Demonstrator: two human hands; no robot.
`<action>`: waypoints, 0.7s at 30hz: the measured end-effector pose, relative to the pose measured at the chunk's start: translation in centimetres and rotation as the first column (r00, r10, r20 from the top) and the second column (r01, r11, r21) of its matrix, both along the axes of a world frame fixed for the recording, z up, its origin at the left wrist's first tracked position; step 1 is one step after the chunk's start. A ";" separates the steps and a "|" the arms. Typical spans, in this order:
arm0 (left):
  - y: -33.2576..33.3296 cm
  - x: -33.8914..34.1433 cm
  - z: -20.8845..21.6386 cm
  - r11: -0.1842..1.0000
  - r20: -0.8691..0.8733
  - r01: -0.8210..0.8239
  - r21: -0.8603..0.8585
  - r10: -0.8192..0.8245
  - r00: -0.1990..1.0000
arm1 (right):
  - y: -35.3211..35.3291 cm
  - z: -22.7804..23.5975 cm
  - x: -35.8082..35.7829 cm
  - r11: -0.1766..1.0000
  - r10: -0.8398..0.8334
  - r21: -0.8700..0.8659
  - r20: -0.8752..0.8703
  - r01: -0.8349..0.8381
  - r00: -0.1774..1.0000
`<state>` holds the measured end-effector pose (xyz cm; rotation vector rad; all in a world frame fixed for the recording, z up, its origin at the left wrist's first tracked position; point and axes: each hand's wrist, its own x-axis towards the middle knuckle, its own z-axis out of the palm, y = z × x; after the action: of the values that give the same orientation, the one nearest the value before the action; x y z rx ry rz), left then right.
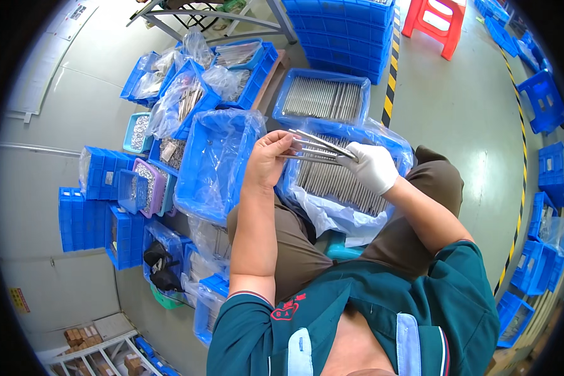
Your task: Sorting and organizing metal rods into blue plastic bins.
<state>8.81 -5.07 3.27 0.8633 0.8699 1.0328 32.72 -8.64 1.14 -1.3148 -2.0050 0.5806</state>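
Several slim metal rods (319,145) stretch between my two hands, slightly fanned out. My right hand (373,169), in a white glove, is closed around their right ends. At their left ends, the bare fingers of my left hand (271,156) are pinched together on the rods. Below the hands is a plastic-lined blue crate (286,182) between my knees, where many similar rods (351,188) lie side by side in rows. White lining (332,216) hangs over its near edge.
Beyond it sits another blue crate of rods (323,97). To the left stands a blue crate with clear plastic lining (210,163). Stacked blue crates (341,37) rise at the back, near a red stool (435,25). More bins (100,172) crowd the far left.
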 end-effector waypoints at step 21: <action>-0.5 0.7 1.6 0.976 -0.427 -0.026 0.218 0.120 0.896 | 0.4 -0.3 0.2 0.960 0.057 -0.272 -0.070 -0.074 0.996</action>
<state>9.56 -5.61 4.91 1.2809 1.1953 1.0222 32.87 -8.26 0.86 -1.3747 -1.9751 0.9474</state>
